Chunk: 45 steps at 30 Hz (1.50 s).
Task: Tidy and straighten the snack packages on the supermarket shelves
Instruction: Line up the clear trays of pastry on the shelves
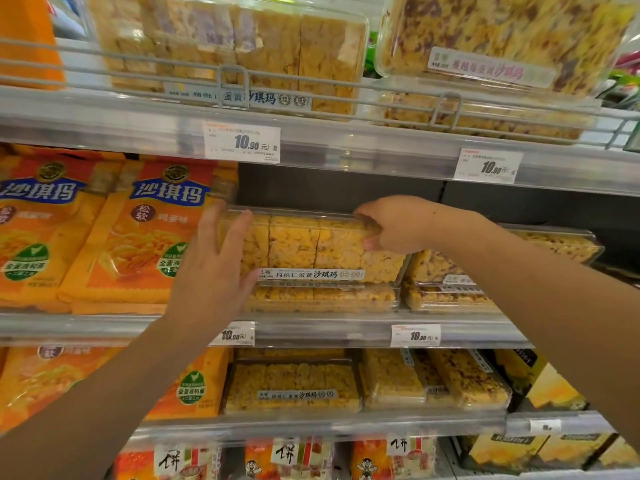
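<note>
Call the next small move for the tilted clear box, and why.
Probably lower its raised front flat onto the box beneath. The left hand presses the clear box at its left end, the right hand grips its top right corner, and it sits tilted on the stack.

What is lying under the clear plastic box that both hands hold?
Under the clear plastic box of yellow snack squares lies another flat clear box of the same snack. Only its front edge shows; the rest is covered.

"10.90" on shelf price tag (242, 142)
</note>
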Tool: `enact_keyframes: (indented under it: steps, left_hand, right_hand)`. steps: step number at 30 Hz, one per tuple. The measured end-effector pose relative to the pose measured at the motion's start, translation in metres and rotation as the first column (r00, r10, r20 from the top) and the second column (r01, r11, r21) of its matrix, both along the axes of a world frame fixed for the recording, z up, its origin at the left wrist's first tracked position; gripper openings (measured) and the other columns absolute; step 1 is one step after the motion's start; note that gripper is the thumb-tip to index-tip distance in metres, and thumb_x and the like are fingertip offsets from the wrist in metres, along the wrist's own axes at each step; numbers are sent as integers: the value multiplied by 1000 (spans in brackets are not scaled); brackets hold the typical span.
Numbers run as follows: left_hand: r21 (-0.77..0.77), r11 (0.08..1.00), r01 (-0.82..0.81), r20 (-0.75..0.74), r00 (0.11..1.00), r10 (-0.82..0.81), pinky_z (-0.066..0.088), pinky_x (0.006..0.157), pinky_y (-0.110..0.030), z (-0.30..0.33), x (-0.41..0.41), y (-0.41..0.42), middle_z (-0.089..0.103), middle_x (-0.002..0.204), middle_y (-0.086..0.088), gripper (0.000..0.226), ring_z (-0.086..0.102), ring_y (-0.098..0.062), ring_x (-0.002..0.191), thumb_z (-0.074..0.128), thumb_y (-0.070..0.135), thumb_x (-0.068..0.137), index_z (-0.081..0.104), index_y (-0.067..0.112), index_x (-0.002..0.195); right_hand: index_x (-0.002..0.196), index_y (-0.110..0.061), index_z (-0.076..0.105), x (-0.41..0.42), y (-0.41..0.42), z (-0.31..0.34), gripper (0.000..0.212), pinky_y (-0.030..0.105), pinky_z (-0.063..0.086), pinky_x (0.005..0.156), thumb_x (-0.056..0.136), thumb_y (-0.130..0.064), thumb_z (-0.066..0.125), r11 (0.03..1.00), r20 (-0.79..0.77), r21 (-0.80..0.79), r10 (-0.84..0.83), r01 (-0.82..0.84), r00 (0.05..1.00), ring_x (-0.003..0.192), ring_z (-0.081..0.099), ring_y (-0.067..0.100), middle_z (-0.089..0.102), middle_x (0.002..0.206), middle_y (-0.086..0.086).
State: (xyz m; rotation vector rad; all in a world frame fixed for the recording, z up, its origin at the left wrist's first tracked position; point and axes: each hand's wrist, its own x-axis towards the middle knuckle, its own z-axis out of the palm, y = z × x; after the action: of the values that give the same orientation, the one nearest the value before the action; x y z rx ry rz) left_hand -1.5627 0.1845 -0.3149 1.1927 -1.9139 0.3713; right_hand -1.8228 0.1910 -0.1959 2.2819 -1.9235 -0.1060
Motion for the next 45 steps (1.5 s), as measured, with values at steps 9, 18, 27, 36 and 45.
enact_keyframes:
  steps: [9,18,27,36,45]
  left_hand:
    - [-55,988,145,-105,983,-150,34,104,-46,-18,8,-4,8,153,-35,106,-1,-24,148,83,16,71,12,8,149]
    - [-10,990,140,-191,972,-139,25,107,-44,-30,10,-8,-4,158,-24,118,-10,-22,146,83,14,72,-5,20,151]
    - [-244,841,483,261,868,-422,39,104,-48,-80,-15,31,45,135,-13,54,44,-28,128,63,11,79,42,11,129]
    - [756,550,355,-87,887,-453,43,60,-14,-158,-86,65,59,97,24,27,57,3,77,49,37,96,50,43,122]
    - [856,-68,513,-493,848,195,58,61,-32,-189,-183,57,67,102,-4,59,69,-21,88,70,35,87,37,31,135]
  right_hand:
    - [152,-26,22,-4,8,-2,90,36,38,105,81,-33,76,999,87,-31,12,-10,996,135,40,27,38,152,2]
    - [152,-28,20,-6,15,-1,96,34,39,102,77,-38,79,999,114,-31,9,-6,993,134,41,25,38,152,-1]
    - [152,-30,20,-8,46,-4,88,32,29,110,83,-36,73,986,149,-168,49,-23,988,141,32,21,29,157,-3]
    - [116,-18,66,-39,137,-78,29,25,46,90,88,-11,65,865,276,-499,223,-59,935,104,62,14,68,112,-3]
    - [125,-20,61,-122,122,-237,33,24,48,92,92,-22,58,996,440,-27,-63,83,896,110,58,12,62,122,-5]
